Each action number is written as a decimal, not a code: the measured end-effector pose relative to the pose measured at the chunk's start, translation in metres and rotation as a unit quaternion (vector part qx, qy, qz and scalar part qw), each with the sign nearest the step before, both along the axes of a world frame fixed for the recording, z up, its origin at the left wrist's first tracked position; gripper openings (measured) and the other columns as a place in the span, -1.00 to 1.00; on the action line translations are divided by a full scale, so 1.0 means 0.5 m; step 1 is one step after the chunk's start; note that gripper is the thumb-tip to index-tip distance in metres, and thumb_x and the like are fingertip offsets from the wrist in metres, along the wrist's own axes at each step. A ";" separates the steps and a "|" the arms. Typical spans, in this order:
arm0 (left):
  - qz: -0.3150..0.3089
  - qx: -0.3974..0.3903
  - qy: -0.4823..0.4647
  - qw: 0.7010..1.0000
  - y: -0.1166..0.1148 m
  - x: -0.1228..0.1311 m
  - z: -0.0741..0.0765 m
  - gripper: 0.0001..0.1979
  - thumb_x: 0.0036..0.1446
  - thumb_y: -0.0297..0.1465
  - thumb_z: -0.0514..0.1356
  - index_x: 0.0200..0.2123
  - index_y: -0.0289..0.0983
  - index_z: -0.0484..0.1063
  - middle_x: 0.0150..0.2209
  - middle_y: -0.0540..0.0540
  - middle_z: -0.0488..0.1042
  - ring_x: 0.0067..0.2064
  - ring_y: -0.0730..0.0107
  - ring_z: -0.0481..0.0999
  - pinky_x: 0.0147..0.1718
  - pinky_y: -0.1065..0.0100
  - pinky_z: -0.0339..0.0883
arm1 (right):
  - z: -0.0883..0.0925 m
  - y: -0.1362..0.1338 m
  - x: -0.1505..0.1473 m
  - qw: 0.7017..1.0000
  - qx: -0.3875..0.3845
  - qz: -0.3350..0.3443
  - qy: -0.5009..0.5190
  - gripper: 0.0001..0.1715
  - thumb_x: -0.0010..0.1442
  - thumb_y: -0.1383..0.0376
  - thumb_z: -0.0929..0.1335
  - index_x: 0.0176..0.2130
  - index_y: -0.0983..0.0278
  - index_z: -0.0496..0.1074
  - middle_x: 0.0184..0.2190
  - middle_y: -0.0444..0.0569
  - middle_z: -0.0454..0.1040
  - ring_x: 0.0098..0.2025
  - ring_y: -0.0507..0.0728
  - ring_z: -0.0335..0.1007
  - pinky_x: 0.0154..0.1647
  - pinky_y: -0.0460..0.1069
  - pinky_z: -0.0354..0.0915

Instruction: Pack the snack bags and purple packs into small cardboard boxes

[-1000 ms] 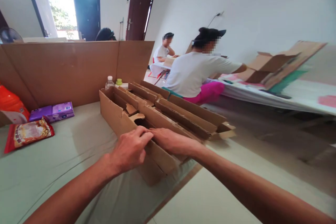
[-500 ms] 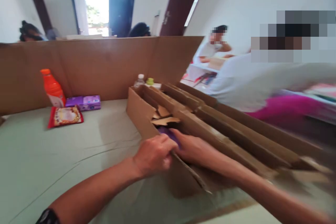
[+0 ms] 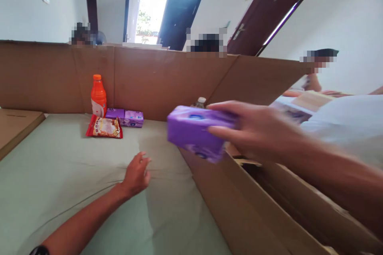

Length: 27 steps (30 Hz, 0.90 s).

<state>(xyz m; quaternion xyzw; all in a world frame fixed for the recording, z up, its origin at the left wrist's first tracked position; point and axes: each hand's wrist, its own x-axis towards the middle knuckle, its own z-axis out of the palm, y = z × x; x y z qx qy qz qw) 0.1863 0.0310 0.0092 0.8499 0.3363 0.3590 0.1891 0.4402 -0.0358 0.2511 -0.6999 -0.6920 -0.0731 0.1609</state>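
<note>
My right hand point(image 3: 248, 127) grips a purple packet point(image 3: 194, 131) by its right end, holding it above the near edge of the divided cardboard box point(image 3: 239, 195). Over the pale green tabletop point(image 3: 113, 215), left of the box, is my left hand point(image 3: 137, 173), its fingers loosely curled and slightly apart, with nothing in them. Farther back, an orange bottle point(image 3: 98, 97) stands upright beside two purple packets point(image 3: 133, 118) lying end to end. A red and cream snack bag point(image 3: 106, 127) lies in front of them.
A tall cardboard panel point(image 3: 167, 83) runs along the back. Flat cardboard point(image 3: 18, 127) lies at the left edge. Behind the box, a clear bottle with a white cap point(image 3: 201, 102) shows partly. Other people sit beyond the panel and at the right.
My right hand has come up out of the box with the purple packet. My left hand has left the box's edge, moved left and loosened. The view has turned right.
</note>
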 end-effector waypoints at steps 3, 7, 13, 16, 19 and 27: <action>0.081 -0.014 0.017 0.996 0.049 -0.087 -0.042 -0.60 -0.03 -0.64 0.15 -0.08 -0.27 0.45 0.12 -0.29 0.41 0.13 0.05 0.47 0.13 -0.07 0.40 | -0.053 0.168 -0.143 0.994 -0.092 0.044 0.043 -0.55 0.17 0.30 0.37 0.05 0.31 0.50 -0.10 0.11 0.61 -0.11 0.23 0.55 -0.09 0.03 0.39; 0.147 -0.023 0.017 0.989 0.074 -0.153 -0.078 -0.64 -0.03 -0.64 0.13 -0.15 -0.26 0.48 0.03 -0.24 0.47 0.09 0.08 0.49 0.10 -0.02 0.43 | -0.163 0.330 -0.209 0.988 -0.123 0.089 0.033 -0.54 0.19 0.38 0.41 0.10 0.31 0.47 0.04 0.11 0.56 0.04 0.21 0.50 0.08 0.06 0.37; 0.164 -0.027 0.009 0.986 0.088 -0.158 -0.107 -0.68 -0.03 -0.62 0.13 -0.21 -0.23 0.51 -0.02 -0.19 0.52 0.04 0.09 0.51 0.08 0.01 0.44 | -0.274 0.431 -0.188 0.977 -0.155 0.145 0.008 -0.61 0.33 0.22 0.39 0.12 0.27 0.42 0.20 0.08 0.39 0.17 0.24 0.38 0.17 0.27 0.34; 0.170 -0.020 0.010 0.985 0.095 -0.153 -0.111 -0.69 -0.03 -0.61 0.13 -0.22 -0.23 0.52 -0.04 -0.18 0.54 0.03 0.09 0.52 0.06 0.02 0.45 | -0.278 0.437 -0.189 0.977 -0.154 0.147 -0.002 -0.57 0.30 0.36 0.39 0.16 0.27 0.41 0.28 0.12 0.31 0.26 0.28 0.28 0.24 0.29 0.26; 0.167 -0.008 0.010 0.986 0.102 -0.159 -0.107 -0.69 -0.01 -0.58 0.13 -0.22 -0.20 0.51 -0.07 -0.16 0.54 0.00 0.11 0.53 0.04 0.04 0.46 | -0.236 0.398 -0.194 0.979 -0.148 0.138 -0.008 -0.45 0.21 0.56 0.32 0.17 0.31 0.44 0.32 0.21 0.25 0.33 0.31 0.20 0.31 0.22 0.18; 0.134 0.032 -0.011 0.990 0.128 -0.169 -0.058 -0.73 0.17 -0.35 0.04 -0.21 -0.28 0.50 -0.01 -0.36 0.47 0.02 -0.15 0.46 0.05 -0.22 0.37 | -0.017 0.040 -0.040 0.990 -0.073 0.118 -0.002 -0.61 0.27 0.33 0.35 0.09 0.23 0.51 0.32 0.06 0.30 0.27 0.22 0.29 0.32 0.17 0.14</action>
